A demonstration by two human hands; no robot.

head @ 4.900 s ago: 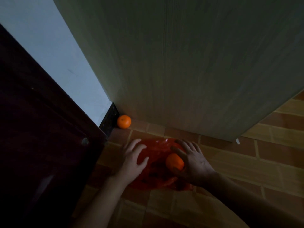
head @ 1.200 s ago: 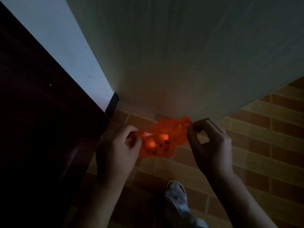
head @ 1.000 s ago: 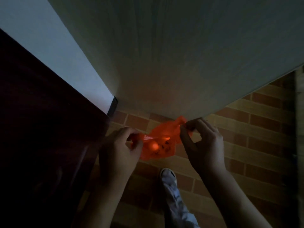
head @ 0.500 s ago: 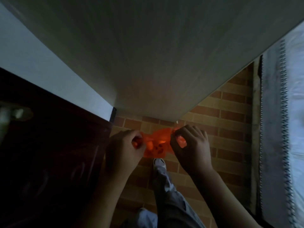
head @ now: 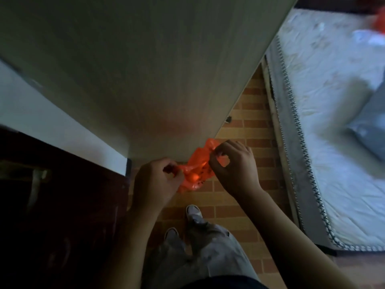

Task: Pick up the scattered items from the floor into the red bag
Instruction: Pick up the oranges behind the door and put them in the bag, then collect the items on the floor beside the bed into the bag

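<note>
The thin red plastic bag (head: 196,167) hangs in the air between my two hands, well above the brick floor. My left hand (head: 155,182) pinches its left edge, fingers curled. My right hand (head: 235,167) pinches its right edge near a twisted corner, thumb and fingers closed on the plastic. An orange (head: 192,177) glows through the bag's lower part. No loose item shows on the floor in this view.
A pale wooden panel (head: 145,69) rises right behind the bag. Dark wooden furniture (head: 58,205) fills the left. A white mattress (head: 333,122) lies on the right. My shoes (head: 192,211) stand on the brick floor (head: 245,126) below.
I have stood up with the bag held in both hands; the floor is farther away and the mattress has come into view. The orange by the corner is no longer visible.
</note>
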